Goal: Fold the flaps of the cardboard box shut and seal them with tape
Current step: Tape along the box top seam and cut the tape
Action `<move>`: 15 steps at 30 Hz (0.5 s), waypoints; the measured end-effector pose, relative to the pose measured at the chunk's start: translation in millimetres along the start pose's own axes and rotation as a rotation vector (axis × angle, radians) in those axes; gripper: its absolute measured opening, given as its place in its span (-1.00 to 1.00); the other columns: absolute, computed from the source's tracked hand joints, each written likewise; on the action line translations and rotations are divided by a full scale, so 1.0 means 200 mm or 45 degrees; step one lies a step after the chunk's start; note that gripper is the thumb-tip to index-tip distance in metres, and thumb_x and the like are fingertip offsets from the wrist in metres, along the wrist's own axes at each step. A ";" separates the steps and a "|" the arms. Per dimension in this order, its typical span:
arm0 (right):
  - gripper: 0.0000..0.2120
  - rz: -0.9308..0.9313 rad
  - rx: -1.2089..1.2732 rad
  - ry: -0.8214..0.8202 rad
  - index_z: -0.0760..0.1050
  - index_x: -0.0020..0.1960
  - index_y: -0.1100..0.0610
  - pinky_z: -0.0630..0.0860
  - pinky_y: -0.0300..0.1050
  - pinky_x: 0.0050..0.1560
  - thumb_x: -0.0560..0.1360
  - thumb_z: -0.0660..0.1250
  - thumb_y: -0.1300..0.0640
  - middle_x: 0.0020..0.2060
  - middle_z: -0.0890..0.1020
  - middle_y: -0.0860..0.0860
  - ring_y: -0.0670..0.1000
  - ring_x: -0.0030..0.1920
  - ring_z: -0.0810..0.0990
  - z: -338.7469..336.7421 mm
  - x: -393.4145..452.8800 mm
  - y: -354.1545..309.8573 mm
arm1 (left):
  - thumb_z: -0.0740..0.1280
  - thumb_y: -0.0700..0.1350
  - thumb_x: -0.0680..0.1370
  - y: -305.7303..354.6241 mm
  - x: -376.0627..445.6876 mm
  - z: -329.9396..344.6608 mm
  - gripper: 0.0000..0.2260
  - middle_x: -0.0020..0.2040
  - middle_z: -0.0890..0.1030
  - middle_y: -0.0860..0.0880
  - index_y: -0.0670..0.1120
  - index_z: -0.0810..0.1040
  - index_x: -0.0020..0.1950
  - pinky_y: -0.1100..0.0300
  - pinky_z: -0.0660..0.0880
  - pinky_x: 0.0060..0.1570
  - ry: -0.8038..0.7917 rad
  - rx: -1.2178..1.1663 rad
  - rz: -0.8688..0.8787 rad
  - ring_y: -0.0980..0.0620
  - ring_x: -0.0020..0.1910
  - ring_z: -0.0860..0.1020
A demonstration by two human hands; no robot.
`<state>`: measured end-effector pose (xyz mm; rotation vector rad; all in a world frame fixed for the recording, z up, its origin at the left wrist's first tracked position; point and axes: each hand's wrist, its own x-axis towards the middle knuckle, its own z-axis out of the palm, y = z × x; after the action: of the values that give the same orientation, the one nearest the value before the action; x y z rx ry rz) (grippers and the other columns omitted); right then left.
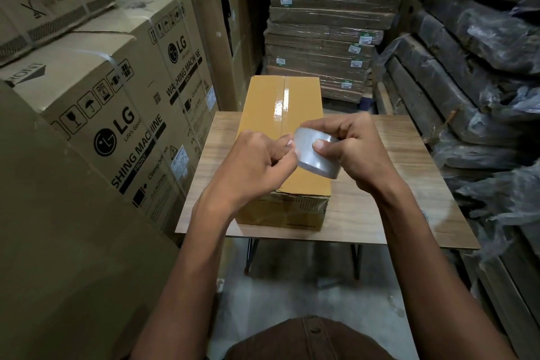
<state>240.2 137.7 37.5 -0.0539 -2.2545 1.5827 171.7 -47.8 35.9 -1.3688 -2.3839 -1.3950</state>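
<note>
Nearest the camera, both hands work the tape roll (317,155) just above the near end of the cardboard box (285,155). The right hand (355,149) has its grip curled round the roll, thumb pressed on the outer face. The left hand (257,161) has its fingertips pinched at the roll's edge, seemingly picking for the loose end; whether any tape is lifted cannot be told.

The box lies lengthwise on the bench (380,199), flaps folded down, a glossy strip of tape (280,105) already running along the centre seam at the far half.

To do this well, free the end cleanly with a nail, pull a straight length, keep it taut and centred on the seam, then press it flat.

Beyond stand large appliance cartons (117,114) and stacked flat cardboard (321,38).
</note>
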 end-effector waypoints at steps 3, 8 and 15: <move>-0.69 -0.075 0.143 -0.081 0.68 0.05 0.21 0.53 -0.19 -0.22 0.34 0.32 0.25 -0.15 0.73 0.04 0.00 -0.19 0.68 0.00 -0.01 -0.03 | 0.45 0.14 0.51 0.04 0.01 -0.02 -0.63 -0.44 0.59 0.15 -0.08 0.66 -0.37 0.14 0.53 -0.38 0.228 0.178 0.004 0.12 -0.44 0.59; -0.75 -0.178 0.292 -0.026 0.52 0.13 0.25 0.35 -0.25 -0.39 0.60 0.14 0.16 -0.26 0.59 -0.18 -0.10 -0.44 0.41 0.02 0.02 -0.05 | 0.55 -0.05 0.46 0.08 0.02 0.00 -0.75 -0.06 0.62 0.11 -0.01 0.61 0.08 -0.03 0.62 0.01 0.034 -0.287 -0.139 0.10 0.00 0.60; -0.64 -0.122 0.250 -0.030 0.49 0.19 0.18 0.37 -0.19 -0.42 0.69 0.01 0.00 -0.45 0.50 0.10 -0.01 -0.47 0.47 -0.02 0.11 -0.11 | 0.51 -0.16 0.49 0.09 0.04 0.01 -0.84 -0.16 0.58 -0.06 -0.05 0.62 0.03 0.02 0.58 -0.24 0.035 -0.171 -0.004 -0.01 -0.22 0.60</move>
<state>224.9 139.4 65.7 0.1246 -2.0743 1.7521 180.4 -37.6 49.0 -1.3651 -2.3143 -1.5905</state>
